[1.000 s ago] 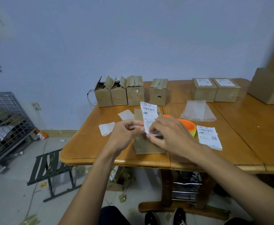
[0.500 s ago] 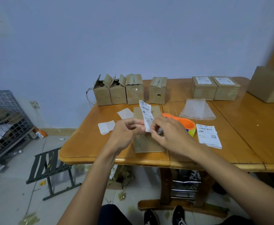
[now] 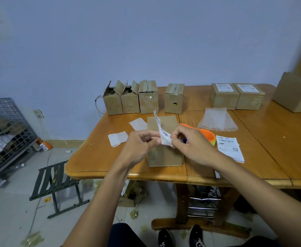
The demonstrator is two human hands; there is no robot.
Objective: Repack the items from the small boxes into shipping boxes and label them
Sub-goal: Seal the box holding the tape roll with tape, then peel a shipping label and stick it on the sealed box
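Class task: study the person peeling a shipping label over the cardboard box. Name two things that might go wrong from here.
1. The white printed shipping label, pinched between the left hand and the right hand, is curling; it may crease or stick to itself.
2. The brown cardboard box beneath lies unheld, so it may shift while the label is pressed on, leaving it crooked.

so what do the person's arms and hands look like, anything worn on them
Both forearms are bare right up to the bottom edge of the picture, with no sleeves showing. The left hand and the right hand wear no gloves, and no watch, ring or wristband is visible. The fingernails look short and plain.
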